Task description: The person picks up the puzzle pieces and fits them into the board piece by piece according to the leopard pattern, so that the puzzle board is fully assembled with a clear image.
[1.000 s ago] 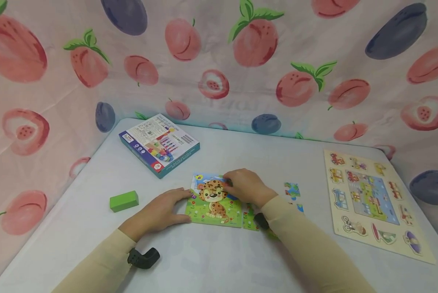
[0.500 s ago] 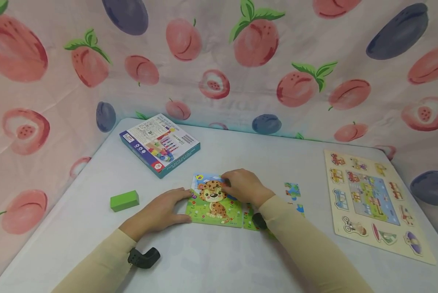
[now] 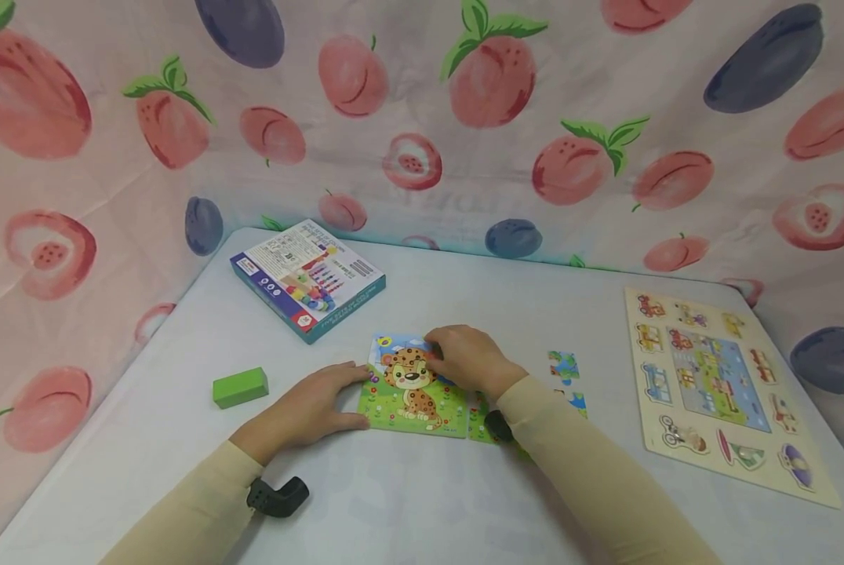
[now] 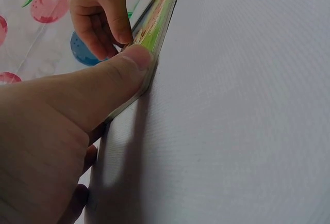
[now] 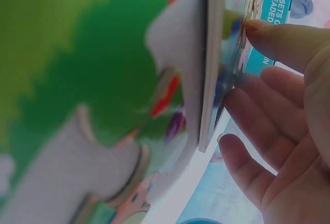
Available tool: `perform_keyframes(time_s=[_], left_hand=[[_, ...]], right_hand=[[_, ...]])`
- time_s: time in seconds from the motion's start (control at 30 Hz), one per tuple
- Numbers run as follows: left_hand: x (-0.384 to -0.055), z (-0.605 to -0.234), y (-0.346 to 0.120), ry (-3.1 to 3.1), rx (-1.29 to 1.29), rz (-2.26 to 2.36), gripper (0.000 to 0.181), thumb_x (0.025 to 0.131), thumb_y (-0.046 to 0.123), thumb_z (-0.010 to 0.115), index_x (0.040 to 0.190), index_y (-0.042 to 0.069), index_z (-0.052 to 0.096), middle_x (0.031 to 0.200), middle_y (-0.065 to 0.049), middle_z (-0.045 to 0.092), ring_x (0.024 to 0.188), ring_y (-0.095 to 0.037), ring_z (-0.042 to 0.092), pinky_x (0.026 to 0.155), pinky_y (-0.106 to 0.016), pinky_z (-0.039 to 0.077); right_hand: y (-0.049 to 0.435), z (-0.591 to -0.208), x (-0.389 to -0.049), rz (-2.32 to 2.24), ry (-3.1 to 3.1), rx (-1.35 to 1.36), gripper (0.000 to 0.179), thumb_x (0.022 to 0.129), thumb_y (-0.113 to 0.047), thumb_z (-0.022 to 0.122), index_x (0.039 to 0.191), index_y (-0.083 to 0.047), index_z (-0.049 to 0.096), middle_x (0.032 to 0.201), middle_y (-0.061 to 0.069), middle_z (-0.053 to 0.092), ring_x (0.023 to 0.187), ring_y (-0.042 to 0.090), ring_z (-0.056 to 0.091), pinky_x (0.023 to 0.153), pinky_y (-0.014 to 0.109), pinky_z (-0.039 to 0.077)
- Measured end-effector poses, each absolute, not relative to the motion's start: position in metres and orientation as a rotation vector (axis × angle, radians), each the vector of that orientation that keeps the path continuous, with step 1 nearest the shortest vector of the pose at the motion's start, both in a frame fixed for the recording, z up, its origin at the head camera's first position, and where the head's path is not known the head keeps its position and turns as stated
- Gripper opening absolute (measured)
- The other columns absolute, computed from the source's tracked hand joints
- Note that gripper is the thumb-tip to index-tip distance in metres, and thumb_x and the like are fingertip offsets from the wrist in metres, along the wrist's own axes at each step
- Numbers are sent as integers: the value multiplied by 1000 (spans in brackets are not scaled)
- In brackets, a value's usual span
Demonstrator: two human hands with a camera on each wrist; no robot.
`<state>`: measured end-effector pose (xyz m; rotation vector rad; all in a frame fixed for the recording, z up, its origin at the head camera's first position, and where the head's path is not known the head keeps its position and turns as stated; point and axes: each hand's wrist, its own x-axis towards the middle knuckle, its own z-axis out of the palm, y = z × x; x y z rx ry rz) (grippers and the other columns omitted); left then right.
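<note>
A square jigsaw puzzle (image 3: 387,412) with a leopard on a flowery meadow lies mid-table in the head view. My left hand (image 3: 302,412) braces its left side; in the left wrist view the straight thumb (image 4: 116,77) presses on the near corner. At the upper right of the puzzle, my right hand (image 3: 473,362) pinches a puzzle piece that its fingers mostly hide. The right wrist view has the thumb (image 5: 286,43) and fingertips close together at the puzzle's surface. Green loose pieces (image 3: 480,424) lie by its right edge, partly under the right wrist.
More loose puzzle pieces (image 3: 565,367) lie right of the right hand. A green block (image 3: 240,388) is at the left, and a flat toy box (image 3: 309,275) stands behind. On the right lies a wooden picture board (image 3: 648,424). A fruit-print cloth (image 3: 478,165) hangs behind the table.
My right hand has shifted very slightly left along the puzzle's upper part. The left hand and the puzzle stay in place.
</note>
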<state>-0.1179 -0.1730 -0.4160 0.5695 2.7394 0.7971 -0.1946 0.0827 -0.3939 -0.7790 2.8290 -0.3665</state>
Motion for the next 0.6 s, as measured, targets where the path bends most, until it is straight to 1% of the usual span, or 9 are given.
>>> perform_keyframes(time_s=[0.3, 0.6], left_hand=[[-118, -416, -174, 2744, 582, 804, 69, 84, 33, 83, 142, 8, 55, 148, -12, 50, 141, -35, 39, 115, -52, 34], [-118, -417, -174, 2748, 595, 802, 69, 84, 33, 82, 142, 8, 55, 148, -12, 50, 141, -35, 39, 115, -51, 34]], right_hand=[[83, -395, -196, -412, 2833, -772, 39, 95, -26, 70, 129, -7, 65, 125, 6, 67, 120, 25, 58, 102, 40, 49], [82, -394, -196, -421, 2815, -761, 34, 96, -25, 70, 126, -9, 68, 119, 4, 69, 113, 23, 59, 99, 39, 51]])
